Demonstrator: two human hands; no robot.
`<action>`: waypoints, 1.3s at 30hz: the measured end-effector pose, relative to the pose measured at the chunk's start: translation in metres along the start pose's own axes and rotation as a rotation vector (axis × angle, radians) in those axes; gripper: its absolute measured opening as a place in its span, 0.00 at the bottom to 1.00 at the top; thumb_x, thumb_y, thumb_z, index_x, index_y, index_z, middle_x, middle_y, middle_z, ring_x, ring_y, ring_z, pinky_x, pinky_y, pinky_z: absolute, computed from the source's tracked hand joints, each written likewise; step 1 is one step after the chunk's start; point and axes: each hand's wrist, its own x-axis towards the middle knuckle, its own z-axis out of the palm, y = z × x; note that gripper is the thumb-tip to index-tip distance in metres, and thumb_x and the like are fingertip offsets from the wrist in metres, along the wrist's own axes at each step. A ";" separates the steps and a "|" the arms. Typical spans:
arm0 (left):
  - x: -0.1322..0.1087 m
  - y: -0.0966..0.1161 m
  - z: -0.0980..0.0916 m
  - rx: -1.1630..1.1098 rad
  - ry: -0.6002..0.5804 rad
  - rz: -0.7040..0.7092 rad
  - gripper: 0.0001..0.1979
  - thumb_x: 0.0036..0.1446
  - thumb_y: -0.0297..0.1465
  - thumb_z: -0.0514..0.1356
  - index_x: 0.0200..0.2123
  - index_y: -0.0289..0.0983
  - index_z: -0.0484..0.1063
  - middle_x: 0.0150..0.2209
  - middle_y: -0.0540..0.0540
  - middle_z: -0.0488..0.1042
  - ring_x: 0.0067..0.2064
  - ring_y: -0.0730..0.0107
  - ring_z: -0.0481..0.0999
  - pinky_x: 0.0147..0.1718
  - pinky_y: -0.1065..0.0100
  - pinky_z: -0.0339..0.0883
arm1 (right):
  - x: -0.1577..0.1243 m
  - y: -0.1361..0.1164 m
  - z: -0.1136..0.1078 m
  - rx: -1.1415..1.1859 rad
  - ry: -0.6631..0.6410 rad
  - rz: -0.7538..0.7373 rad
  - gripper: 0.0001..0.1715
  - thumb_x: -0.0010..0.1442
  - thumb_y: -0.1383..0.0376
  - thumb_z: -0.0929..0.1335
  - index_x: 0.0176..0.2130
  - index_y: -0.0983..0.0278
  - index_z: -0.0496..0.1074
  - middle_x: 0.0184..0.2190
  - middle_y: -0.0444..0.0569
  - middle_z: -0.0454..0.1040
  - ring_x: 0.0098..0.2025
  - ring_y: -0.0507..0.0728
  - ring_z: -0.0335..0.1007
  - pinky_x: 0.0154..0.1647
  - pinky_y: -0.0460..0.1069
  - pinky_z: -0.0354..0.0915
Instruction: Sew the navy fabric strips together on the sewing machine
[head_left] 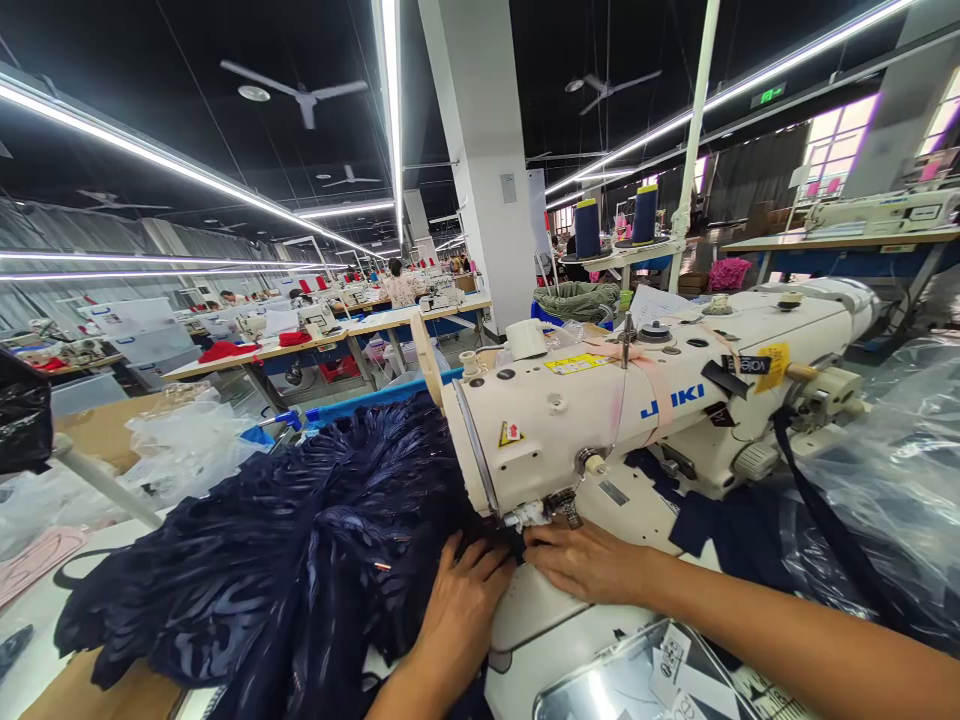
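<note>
A large gathered heap of shiny navy fabric (pixel 300 540) lies to the left of the white sewing machine (pixel 555 430). My left hand (pixel 465 605) rests on the edge of this fabric just below the machine head, its fingers stretched out and slightly apart. Close beside the needle area, my right hand (pixel 581 562) has its fingers pressed together at a small piece of the navy fabric. The fingertips of both hands nearly meet under the presser foot. The needle itself and the stitching point are hidden by the hands and the machine head.
Clear plastic bags (pixel 892 450) and navy strips lie on the right. Tags sit on a transparent cover (pixel 637 680) in front. Two navy thread cones (pixel 589 228) stand behind the machine. Farther back are sewing tables (pixel 330 340) and a person (pixel 397 285).
</note>
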 end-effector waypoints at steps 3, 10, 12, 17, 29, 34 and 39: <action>0.002 0.004 -0.011 -0.017 -0.050 -0.034 0.25 0.48 0.16 0.49 0.46 0.42 0.67 0.48 0.46 0.70 0.51 0.58 0.65 0.51 0.41 0.48 | 0.003 -0.003 -0.003 -0.002 -0.005 0.033 0.12 0.58 0.69 0.61 0.41 0.66 0.69 0.41 0.51 0.70 0.36 0.55 0.69 0.34 0.48 0.65; 0.007 0.003 -0.019 -0.002 -0.123 -0.067 0.27 0.46 0.14 0.48 0.47 0.42 0.67 0.50 0.45 0.68 0.53 0.56 0.63 0.51 0.38 0.44 | 0.005 -0.005 -0.002 -0.021 -0.014 0.105 0.12 0.56 0.67 0.63 0.41 0.66 0.70 0.43 0.53 0.70 0.37 0.57 0.70 0.36 0.49 0.65; 0.009 0.002 -0.021 -0.011 -0.127 -0.083 0.27 0.46 0.15 0.48 0.46 0.43 0.68 0.50 0.46 0.68 0.53 0.57 0.63 0.52 0.39 0.43 | 0.004 -0.003 -0.003 0.013 -0.003 0.109 0.13 0.55 0.67 0.63 0.42 0.66 0.70 0.42 0.53 0.71 0.39 0.57 0.69 0.38 0.50 0.65; 0.015 -0.005 -0.024 -0.035 -0.105 -0.077 0.28 0.44 0.13 0.48 0.44 0.45 0.69 0.48 0.48 0.70 0.51 0.60 0.65 0.52 0.40 0.43 | 0.009 0.010 0.003 0.134 0.039 0.185 0.12 0.54 0.68 0.63 0.38 0.66 0.72 0.32 0.51 0.74 0.36 0.58 0.70 0.40 0.51 0.65; 0.008 0.011 -0.020 0.297 0.157 -0.138 0.15 0.51 0.40 0.56 0.25 0.34 0.73 0.31 0.40 0.70 0.37 0.56 0.66 0.36 0.55 0.60 | 0.029 0.031 0.025 0.270 0.169 0.237 0.13 0.54 0.71 0.60 0.38 0.65 0.69 0.43 0.54 0.70 0.49 0.60 0.62 0.50 0.57 0.59; 0.005 0.020 -0.023 0.360 0.113 -0.239 0.15 0.50 0.37 0.55 0.36 0.32 0.72 0.34 0.39 0.71 0.39 0.53 0.65 0.39 0.53 0.56 | 0.024 0.019 -0.004 0.141 0.134 0.018 0.19 0.60 0.71 0.53 0.31 0.64 0.69 0.32 0.51 0.73 0.43 0.57 0.65 0.45 0.54 0.62; 0.013 0.011 -0.018 0.316 0.086 -0.221 0.13 0.50 0.30 0.53 0.39 0.35 0.71 0.39 0.40 0.71 0.44 0.52 0.64 0.41 0.53 0.54 | 0.015 0.020 0.004 0.012 0.218 -0.009 0.15 0.61 0.69 0.56 0.34 0.67 0.69 0.33 0.53 0.72 0.41 0.59 0.65 0.43 0.54 0.63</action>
